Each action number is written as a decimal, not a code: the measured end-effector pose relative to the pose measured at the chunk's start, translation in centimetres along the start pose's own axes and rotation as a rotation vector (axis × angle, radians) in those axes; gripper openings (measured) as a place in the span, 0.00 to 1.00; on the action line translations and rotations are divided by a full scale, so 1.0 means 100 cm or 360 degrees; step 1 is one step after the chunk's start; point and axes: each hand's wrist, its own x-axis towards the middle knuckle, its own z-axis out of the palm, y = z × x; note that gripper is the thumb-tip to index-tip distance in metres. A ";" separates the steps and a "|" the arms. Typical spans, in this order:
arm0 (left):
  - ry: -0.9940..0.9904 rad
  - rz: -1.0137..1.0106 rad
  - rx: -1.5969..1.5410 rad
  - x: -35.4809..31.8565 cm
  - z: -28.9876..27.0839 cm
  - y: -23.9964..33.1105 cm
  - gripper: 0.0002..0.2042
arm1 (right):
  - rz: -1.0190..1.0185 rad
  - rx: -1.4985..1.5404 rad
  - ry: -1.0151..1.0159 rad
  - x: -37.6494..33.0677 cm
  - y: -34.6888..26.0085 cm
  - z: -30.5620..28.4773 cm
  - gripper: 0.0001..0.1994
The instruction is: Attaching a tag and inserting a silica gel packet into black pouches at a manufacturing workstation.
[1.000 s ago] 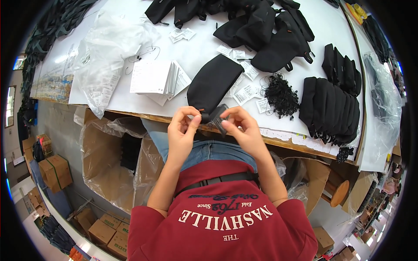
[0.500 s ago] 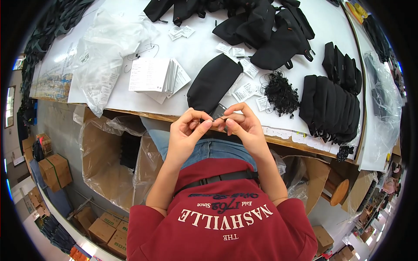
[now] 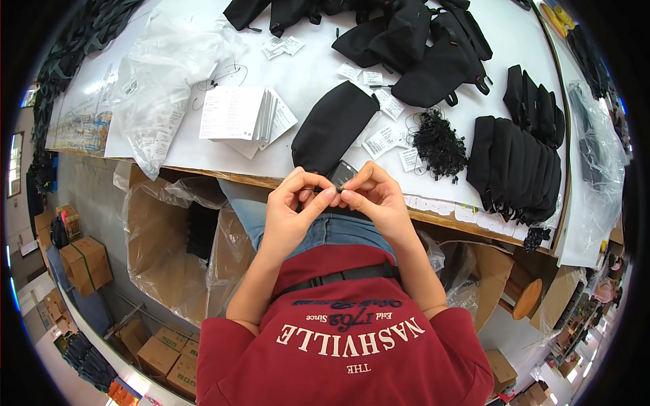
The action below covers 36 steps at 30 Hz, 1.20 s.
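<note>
Just over the near table edge, my left hand (image 3: 302, 196) and my right hand (image 3: 374, 193) meet, each in a pinch. Between the fingertips is a small dark piece of what looks like a tag string, mostly covered by them. A dark hang tag (image 3: 345, 173) with pale print shows right behind my fingers. A black fabric pouch (image 3: 333, 127) lies flat on the table beyond my hands, its near end reaching toward them. Right of the pouch sits a tangled heap of black tag strings (image 3: 439, 145), and white printed labels (image 3: 382, 140) lie between the two.
Left of the pouch stands a stack of white printed cards (image 3: 230, 114), beside a clear plastic bag (image 3: 159, 88). Black pouches (image 3: 514, 162) are lined up at right, and more lie piled (image 3: 433, 61) at the back. Plastic-lined cardboard boxes (image 3: 162, 250) stand under the table edge.
My right hand's fingertips have come in closer to my left's, closing the gap where the thin string showed. More of the dark hang tag is visible. The things on the table stay put.
</note>
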 end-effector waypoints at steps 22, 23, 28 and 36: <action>-0.0505 0.0172 0.0456 0.001 -0.006 0.028 0.04 | 0.0153 -0.0490 0.0287 0.010 0.002 -0.043 0.07; -0.0563 0.0188 0.0435 0.000 -0.005 0.031 0.04 | 0.0244 -0.0473 0.0317 0.014 0.012 -0.050 0.08; -0.0902 0.0259 0.0383 -0.003 0.006 0.031 0.04 | 0.0510 -0.0247 0.0298 0.026 0.023 -0.049 0.09; -0.0316 0.0937 0.1285 0.031 -0.002 0.033 0.10 | -0.0175 -0.1445 0.0048 0.012 -0.016 -0.027 0.07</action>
